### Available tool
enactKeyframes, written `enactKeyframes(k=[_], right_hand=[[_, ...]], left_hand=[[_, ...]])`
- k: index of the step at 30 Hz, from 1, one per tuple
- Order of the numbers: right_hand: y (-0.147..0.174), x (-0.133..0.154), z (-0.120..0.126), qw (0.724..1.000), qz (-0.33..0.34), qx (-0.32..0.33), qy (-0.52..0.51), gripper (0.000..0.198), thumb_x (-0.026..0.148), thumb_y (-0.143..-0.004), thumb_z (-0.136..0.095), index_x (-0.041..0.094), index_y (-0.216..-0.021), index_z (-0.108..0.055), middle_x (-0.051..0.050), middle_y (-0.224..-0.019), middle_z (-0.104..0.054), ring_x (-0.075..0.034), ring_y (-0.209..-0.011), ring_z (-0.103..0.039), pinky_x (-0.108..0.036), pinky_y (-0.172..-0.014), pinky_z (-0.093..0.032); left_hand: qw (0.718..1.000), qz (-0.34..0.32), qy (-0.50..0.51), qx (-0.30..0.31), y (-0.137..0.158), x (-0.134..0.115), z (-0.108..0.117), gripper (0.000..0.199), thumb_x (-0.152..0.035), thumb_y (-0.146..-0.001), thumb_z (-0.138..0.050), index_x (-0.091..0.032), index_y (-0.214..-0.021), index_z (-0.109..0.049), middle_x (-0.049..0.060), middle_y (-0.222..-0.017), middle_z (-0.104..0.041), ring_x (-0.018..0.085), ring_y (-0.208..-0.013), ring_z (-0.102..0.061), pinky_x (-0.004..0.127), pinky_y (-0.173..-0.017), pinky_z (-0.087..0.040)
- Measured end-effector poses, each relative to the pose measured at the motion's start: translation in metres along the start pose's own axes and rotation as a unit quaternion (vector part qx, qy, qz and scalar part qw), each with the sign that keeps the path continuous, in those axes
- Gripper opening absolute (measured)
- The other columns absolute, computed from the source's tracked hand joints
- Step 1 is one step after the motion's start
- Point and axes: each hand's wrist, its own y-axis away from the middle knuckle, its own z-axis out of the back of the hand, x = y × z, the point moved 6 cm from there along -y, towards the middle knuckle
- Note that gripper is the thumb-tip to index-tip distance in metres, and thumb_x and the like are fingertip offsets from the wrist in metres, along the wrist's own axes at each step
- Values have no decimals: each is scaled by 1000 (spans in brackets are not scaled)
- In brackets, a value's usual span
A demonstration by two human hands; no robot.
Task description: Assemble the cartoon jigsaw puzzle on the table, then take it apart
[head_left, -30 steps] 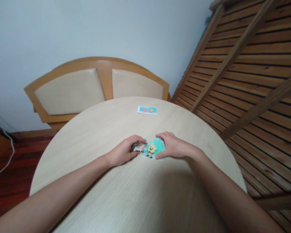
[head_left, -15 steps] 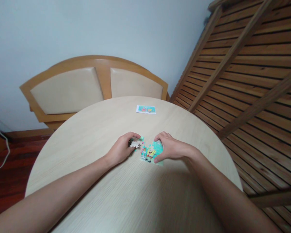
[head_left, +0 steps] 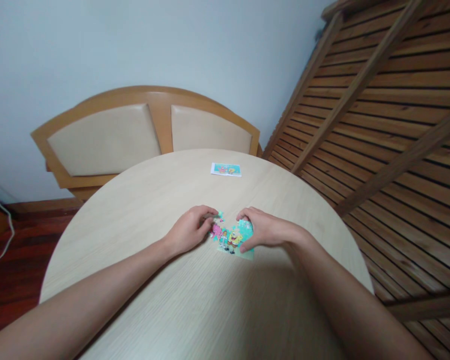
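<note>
A partly assembled jigsaw puzzle [head_left: 233, 240] lies on the table in front of me, showing a yellow cartoon sponge on a turquoise ground. My right hand [head_left: 260, 229] curves over its right side, thumb low and fingers high, holding it. At the left side of the puzzle, my left hand [head_left: 191, 227] pinches a pink-printed puzzle section [head_left: 217, 230], whose left part is hidden by the fingers. A small turquoise puzzle piece [head_left: 220, 214] shows beside the left fingertips. Whether the pink section is joined to the rest I cannot tell.
The round wooden table [head_left: 153, 185] carries a picture card [head_left: 226, 170] with a similar cartoon toward its far edge. Beyond stands a padded wooden headboard [head_left: 159, 125]. A slatted wooden frame [head_left: 382, 125] leans along the right, and a white cable [head_left: 11, 225] hangs at the left.
The section in my left hand was tilted with its pale back showing; now its pink printed face is visible beside the puzzle. My right hand and the puzzle have shifted slightly.
</note>
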Motion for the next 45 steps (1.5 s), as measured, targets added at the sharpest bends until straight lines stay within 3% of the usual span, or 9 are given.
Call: enactKeyframes(k=[5, 9, 12, 16, 25, 30, 34, 38, 45], right_hand=[[0, 0, 3, 996, -12, 13, -84, 70, 33, -57, -91, 18, -117, -59, -5, -107, -66, -22, -95, -62, -31, -81, -49], [-2, 5, 7, 989, 7, 9, -147, 51, 23, -65, -83, 18, -111, -63, -2, -102, -67, -19, -92, -62, -30, -81, -48], [-5, 5, 9, 985, 9, 5, -171, 38, 26, -71, -78, 17, -105, -66, -1, -93, -66, -17, -83, -61, -28, -73, -48], [-7, 3, 14, 977, 13, -42, -208, 38, 31, -72, -80, 18, -105, -66, -1, -95, -67, -16, -81, -61, -27, -71, -50], [-7, 3, 10, 959, -70, -31, -272, 35, 31, -83, -72, 19, -113, -56, 3, -73, -62, -13, -56, -59, -20, -40, -44], [-8, -1, 13, 968, -35, -64, -240, 37, 27, -85, -69, 19, -119, -56, 3, -73, -61, -10, -52, -54, -20, -42, -41], [-9, -3, 17, 975, 7, -103, -198, 36, 26, -87, -65, 18, -122, -59, -2, -89, -66, -14, -68, -61, -24, -60, -49], [-10, -4, 17, 977, 1, -107, -184, 36, 29, -89, -63, 18, -123, -61, -2, -84, -66, -15, -68, -59, -26, -62, -47], [-14, -5, 12, 968, -16, -89, -232, 18, 24, -89, -58, 18, -105, -65, -4, -93, -68, -15, -74, -61, -24, -64, -51]], left_hand=[[992, -88, -75, 42, 4, -11, -7, 27, -22, -91, -59, -19, -118, -64, 10, -113, -70, 26, -108, -63, 43, -97, -50], [990, -100, -85, 44, 4, -13, -8, 25, -25, -94, -58, -19, -118, -64, 10, -112, -70, 26, -108, -63, 43, -97, -50], [989, -107, -88, 51, 5, -14, -8, 30, -35, -95, -60, -19, -121, -64, 11, -115, -70, 26, -111, -62, 44, -99, -48], [984, -127, -93, 85, 7, -21, -13, 49, -46, -87, -71, -22, -128, -62, 11, -126, -67, 30, -121, -57, 48, -105, -44], [989, -104, -34, 100, 10, -16, -15, 41, -36, -87, -73, -22, -124, -61, 11, -120, -64, 28, -116, -57, 45, -101, -46], [990, -89, 14, 106, 10, -15, -16, 46, -31, -84, -75, -24, -127, -58, 9, -120, -62, 27, -113, -57, 43, -98, -47], [990, -73, 45, 114, 11, -19, -16, 46, -24, -83, -74, -24, -127, -57, 8, -116, -61, 23, -100, -59, 39, -90, -50], [989, -81, 58, 107, 11, -22, -16, 44, -19, -84, -71, -23, -126, -58, 8, -116, -59, 22, -102, -58, 37, -91, -49], [991, -78, 80, 72, 7, -20, -14, 29, -14, -93, -54, -20, -121, -60, 9, -115, -61, 18, -92, -61, 34, -86, -51]])
